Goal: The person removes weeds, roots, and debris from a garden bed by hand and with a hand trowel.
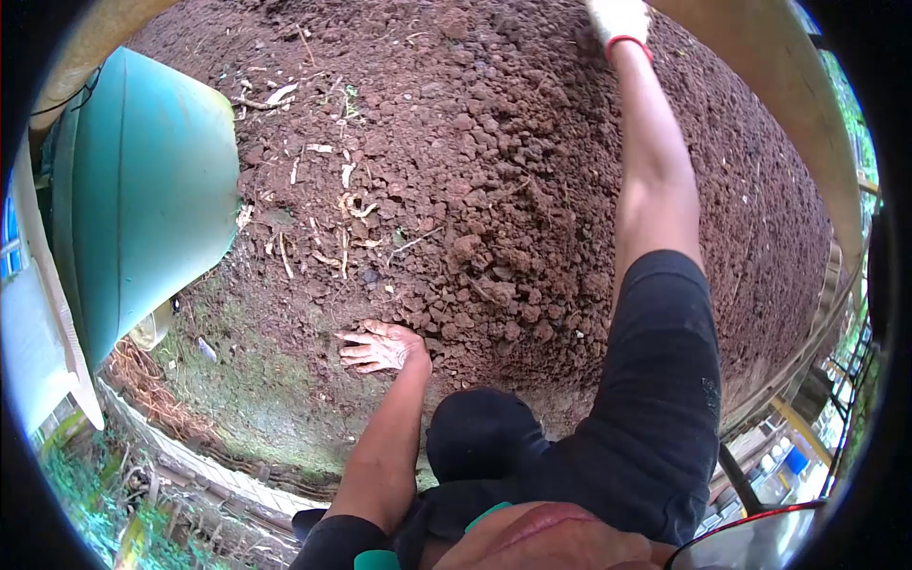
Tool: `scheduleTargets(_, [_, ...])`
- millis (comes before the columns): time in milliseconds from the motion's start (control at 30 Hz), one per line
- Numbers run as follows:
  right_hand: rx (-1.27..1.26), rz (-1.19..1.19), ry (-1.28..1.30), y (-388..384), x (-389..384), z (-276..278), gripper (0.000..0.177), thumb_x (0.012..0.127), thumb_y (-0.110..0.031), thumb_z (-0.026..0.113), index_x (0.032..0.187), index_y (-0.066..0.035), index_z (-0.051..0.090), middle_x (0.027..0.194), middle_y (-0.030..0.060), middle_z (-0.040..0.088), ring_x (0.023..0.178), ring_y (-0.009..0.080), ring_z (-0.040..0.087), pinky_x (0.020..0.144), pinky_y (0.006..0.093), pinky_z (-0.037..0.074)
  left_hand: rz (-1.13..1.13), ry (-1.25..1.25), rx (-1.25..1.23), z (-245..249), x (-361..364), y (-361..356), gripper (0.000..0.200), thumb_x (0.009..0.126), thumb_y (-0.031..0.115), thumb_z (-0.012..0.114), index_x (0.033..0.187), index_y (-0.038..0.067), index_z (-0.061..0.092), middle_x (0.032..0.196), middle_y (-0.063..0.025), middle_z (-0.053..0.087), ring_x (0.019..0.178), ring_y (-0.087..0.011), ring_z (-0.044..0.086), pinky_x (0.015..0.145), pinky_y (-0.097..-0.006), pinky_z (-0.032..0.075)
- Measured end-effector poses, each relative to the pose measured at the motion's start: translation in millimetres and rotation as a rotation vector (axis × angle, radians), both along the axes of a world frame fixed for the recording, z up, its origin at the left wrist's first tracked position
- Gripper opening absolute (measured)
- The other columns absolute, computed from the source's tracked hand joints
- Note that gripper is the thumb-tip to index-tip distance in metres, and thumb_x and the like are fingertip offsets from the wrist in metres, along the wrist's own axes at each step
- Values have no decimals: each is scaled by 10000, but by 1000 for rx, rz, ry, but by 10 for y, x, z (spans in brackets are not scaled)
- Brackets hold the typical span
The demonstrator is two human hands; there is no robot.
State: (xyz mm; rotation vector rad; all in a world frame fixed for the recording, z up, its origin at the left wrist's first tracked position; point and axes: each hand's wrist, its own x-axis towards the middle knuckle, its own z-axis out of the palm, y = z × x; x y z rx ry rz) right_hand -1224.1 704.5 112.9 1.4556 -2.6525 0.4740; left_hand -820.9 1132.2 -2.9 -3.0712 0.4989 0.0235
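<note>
My left hand [382, 349] lies on the reddish-brown soil [456, 171], low and left of the middle, with its fingers spread and pointing left. It holds nothing. At the top edge, my right arm stretches far forward over the loose clods. My right hand [619, 17] wears a white glove with a red cuff and is partly cut off by the frame; its fingers are hidden. Dark, crumbled earth lies around it. Pale dry root pieces [345, 237] are scattered on the ground left of the middle.
A large green tub [157, 185] stands at the left, beside a light board [43, 323]. Wooden poles [760, 66] cross the upper corners. My dark-clothed knee [483, 432] is at the bottom. Mossy ground [247, 389] and plants lie lower left.
</note>
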Motion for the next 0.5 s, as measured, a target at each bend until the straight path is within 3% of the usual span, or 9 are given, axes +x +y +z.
scheduleTargets(100, [125,-16,-42,-80,78,-72,521,881,-478,543,1300,-172,592,1335,183,549,1220,388,507,1002,512,418,-19,-9,20,35,11,-6,712,996,602,185,1576,208,66,1600,-207,142,1480,-395,131,1168,-571,129])
scheduleTargets(233, [188,226,-108,142,790,139,522,884,-465,539,1316,-175,579,1365,193,528,1259,381,483,1009,509,411,-23,-25,-41,-32,29,17,725,989,617,186,1575,205,76,1592,-217,165,1478,-400,132,1164,-582,129])
scheduleTargets(333, [95,346,-102,877,1227,481,517,880,-434,568,1343,-203,548,1341,233,510,1235,434,476,1003,529,402,-35,11,-49,17,15,9,729,997,602,179,1573,159,110,1580,-233,177,1481,-406,106,1162,-585,98])
scheduleTargets(400, [20,562,35,1342,1095,113,516,864,-477,591,1320,-237,581,1315,180,530,1197,426,485,998,585,378,-62,-4,0,-56,55,66,725,1001,591,185,1573,156,93,1582,-242,157,1482,-414,89,1161,-590,95])
scheduleTargets(467, [-4,675,-2,2004,1229,330,494,853,-416,643,1307,-229,588,1305,187,490,1201,438,451,1004,572,366,-101,-60,18,-244,123,180,725,1002,587,190,1574,155,78,1586,-244,139,1481,-416,84,1162,-588,93])
scheduleTargets(500, [127,681,-129,2271,1257,434,510,850,-423,647,1319,-233,581,1344,198,457,1221,451,426,1015,568,351,-34,5,56,-137,91,95,720,1005,579,194,1573,156,68,1591,-241,128,1483,-409,86,1164,-586,98])
